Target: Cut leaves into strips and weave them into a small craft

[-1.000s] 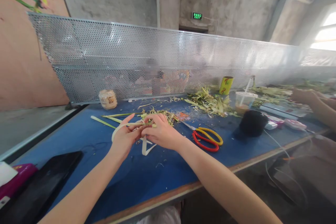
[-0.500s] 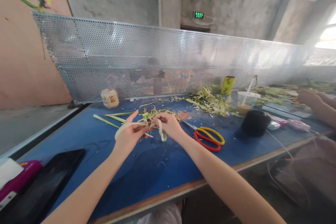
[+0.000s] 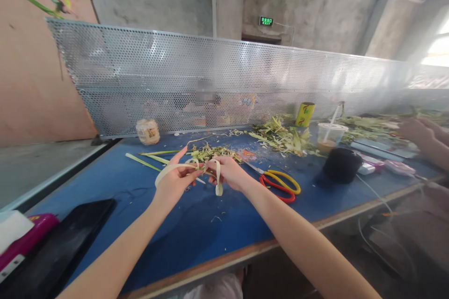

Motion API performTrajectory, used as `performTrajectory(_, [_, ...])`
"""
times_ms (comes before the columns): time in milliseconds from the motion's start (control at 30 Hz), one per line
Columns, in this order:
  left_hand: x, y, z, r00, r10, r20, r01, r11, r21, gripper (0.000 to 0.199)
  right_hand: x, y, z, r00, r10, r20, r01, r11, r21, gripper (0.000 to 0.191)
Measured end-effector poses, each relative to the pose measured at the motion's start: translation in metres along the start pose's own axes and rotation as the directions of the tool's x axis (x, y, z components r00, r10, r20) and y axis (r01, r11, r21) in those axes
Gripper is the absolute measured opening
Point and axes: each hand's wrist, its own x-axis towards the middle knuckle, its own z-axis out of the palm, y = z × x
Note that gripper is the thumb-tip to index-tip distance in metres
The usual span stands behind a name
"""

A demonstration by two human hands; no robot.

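Pinched between thumb and fingers of my left hand [image 3: 174, 181] is a pale leaf strip [image 3: 162, 175], which arches over the back of the hand. My right hand [image 3: 228, 171] meets it fingertip to fingertip and grips the strip's other part, with a curled end [image 3: 219, 184] hanging below the fingers. Small loops of the strip show between the two hands; the exact crossing there is too small to tell. Just behind the hands lies a heap of green scraps [image 3: 210, 152]. Scissors [image 3: 280, 184] with one red and one yellow handle rest to the right.
Green strips [image 3: 142, 161] lie left on the blue table [image 3: 168, 247]. Behind stand a jar [image 3: 148, 131], a yellow can [image 3: 304, 114] and a perforated screen [image 3: 182, 65]. A husk pile [image 3: 280, 136], a cup [image 3: 330, 136], a black object [image 3: 342, 165] and another person's hands [image 3: 417, 131] are right.
My right hand has shifted slightly right, and the curled strip end now hangs straighter and a little lower. My left hand keeps its hold, nearly unmoved.
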Motion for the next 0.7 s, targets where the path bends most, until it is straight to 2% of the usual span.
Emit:
performTrajectory(100, [0.001,-0.001,0.0,0.999,-0.026,0.023,0.026,1.0,0.008,0.041,0.0,-0.004,-0.004,0.991,0.136,0.009,-0.136,0.989,0.055,0.042])
performTrajectory(200, [0.002,0.0,-0.002,0.999,-0.032,0.003,0.032,0.998,0.048,0.036,-0.002,-0.008,-0.009,0.95,0.307,0.059,-0.309,0.951,0.023,0.057])
performTrajectory(267, [0.002,0.0,-0.004,1.0,-0.024,-0.017,0.026,0.995,0.095,0.031,-0.004,-0.009,-0.011,0.94,0.327,0.098,-0.325,0.945,-0.028,0.059])
performTrajectory(333, [0.002,0.0,-0.006,0.999,-0.001,-0.034,0.007,0.986,0.165,0.027,-0.005,-0.008,-0.011,0.968,0.234,0.086,-0.222,0.966,-0.131,0.049])
performTrajectory(433, [0.003,-0.004,-0.008,0.998,0.013,-0.058,-0.001,0.976,0.218,0.026,-0.006,-0.005,-0.009,0.998,-0.023,0.057,0.042,0.932,-0.359,0.017])
performTrajectory(500, [0.003,-0.006,-0.009,0.998,-0.001,-0.057,0.011,0.982,0.187,0.025,-0.007,-0.004,-0.008,0.981,-0.107,0.162,0.166,0.896,-0.412,0.006])
performTrajectory(600, [0.003,-0.006,-0.009,0.999,-0.037,-0.022,0.04,0.992,0.117,0.026,-0.009,-0.004,-0.007,0.923,-0.132,0.363,0.274,0.886,-0.374,0.024])
performTrajectory(667, [0.002,-0.005,-0.008,0.995,-0.091,-0.028,0.093,0.994,0.05,0.038,-0.011,-0.004,-0.007,0.908,-0.158,0.388,0.326,0.848,-0.418,0.035])
performTrajectory(700, [0.001,-0.004,-0.007,0.992,-0.119,-0.05,0.119,0.993,-0.003,0.05,-0.011,-0.004,-0.007,0.911,-0.176,0.374,0.348,0.815,-0.463,0.039])
